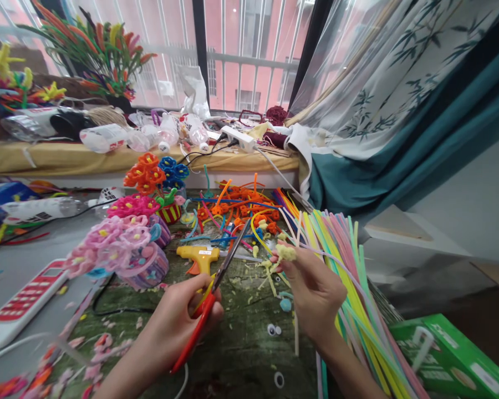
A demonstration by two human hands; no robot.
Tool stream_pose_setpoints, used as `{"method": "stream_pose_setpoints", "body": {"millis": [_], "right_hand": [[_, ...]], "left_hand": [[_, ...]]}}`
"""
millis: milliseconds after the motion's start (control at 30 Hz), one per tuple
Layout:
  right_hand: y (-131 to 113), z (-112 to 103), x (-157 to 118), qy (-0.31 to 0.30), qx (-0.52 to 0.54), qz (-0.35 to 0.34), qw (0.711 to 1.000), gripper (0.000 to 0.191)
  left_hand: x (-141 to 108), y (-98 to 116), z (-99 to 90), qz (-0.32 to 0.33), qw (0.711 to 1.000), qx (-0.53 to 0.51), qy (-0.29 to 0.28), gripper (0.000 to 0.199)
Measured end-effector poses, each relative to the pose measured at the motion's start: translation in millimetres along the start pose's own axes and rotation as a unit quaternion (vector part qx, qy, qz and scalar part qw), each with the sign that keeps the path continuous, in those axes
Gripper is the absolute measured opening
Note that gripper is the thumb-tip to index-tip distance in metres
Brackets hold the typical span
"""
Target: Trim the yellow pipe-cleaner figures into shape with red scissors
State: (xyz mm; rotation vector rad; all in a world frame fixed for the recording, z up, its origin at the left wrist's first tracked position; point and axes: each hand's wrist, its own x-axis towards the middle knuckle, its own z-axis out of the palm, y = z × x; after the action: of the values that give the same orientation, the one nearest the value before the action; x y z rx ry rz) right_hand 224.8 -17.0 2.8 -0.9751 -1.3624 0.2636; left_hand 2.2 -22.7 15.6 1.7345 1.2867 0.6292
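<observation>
My left hand (183,316) is closed around the handles of a pair of scissors (228,260). Their blades point up and to the right, over the middle of the table. Between the fingertips of my right hand (314,288) is a small fuzzy pale yellow piece (286,252). Pale yellow scraps (270,280) lie just below it. A yellow glue gun (198,257) rests beyond my left hand. Orange pipe-cleaner flowers (245,199) are heaped behind the scissor tips.
Long pipe cleaners (353,271) lie in a bundle at the right, beside a green box (453,354). Pink flower pots (141,266) and a red-and-white calculator (27,302) are at the left. Googly eyes (279,379) lie in front. A power strip (238,138) sits on the sill.
</observation>
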Motion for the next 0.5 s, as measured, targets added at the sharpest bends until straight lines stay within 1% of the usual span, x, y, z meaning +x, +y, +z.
{"method": "stream_pose_setpoints", "body": {"millis": [100,133,167,267,333,433,500], "right_hand": [[-1,0,1,-0.008,0.001,-0.017,1.0,0.022],[-1,0,1,-0.005,-0.003,-0.029,1.0,0.025],[-1,0,1,0.003,-0.008,-0.041,0.999,0.029],[1,-3,2,0.03,-0.015,-0.067,0.997,0.04],[3,-4,2,0.042,-0.006,-0.078,0.996,0.044],[5,-5,3,0.048,0.001,-0.088,0.995,0.045],[5,-5,4,0.047,-0.001,-0.088,0.995,0.046]], "left_hand": [[1,-3,1.8,0.017,0.999,-0.024,0.024,0.027],[1,-4,1.3,0.016,0.999,-0.025,0.018,0.026],[0,-3,0.0,0.011,1.0,-0.022,0.0,0.026],[-3,3,-7.3,-0.002,0.996,0.002,-0.089,0.031],[-6,6,-12.5,-0.007,0.992,0.025,-0.127,0.032],[-9,7,-16.2,-0.007,0.993,0.033,-0.117,0.03],[-9,5,-16.1,0.01,0.995,0.031,-0.096,0.03]]}}
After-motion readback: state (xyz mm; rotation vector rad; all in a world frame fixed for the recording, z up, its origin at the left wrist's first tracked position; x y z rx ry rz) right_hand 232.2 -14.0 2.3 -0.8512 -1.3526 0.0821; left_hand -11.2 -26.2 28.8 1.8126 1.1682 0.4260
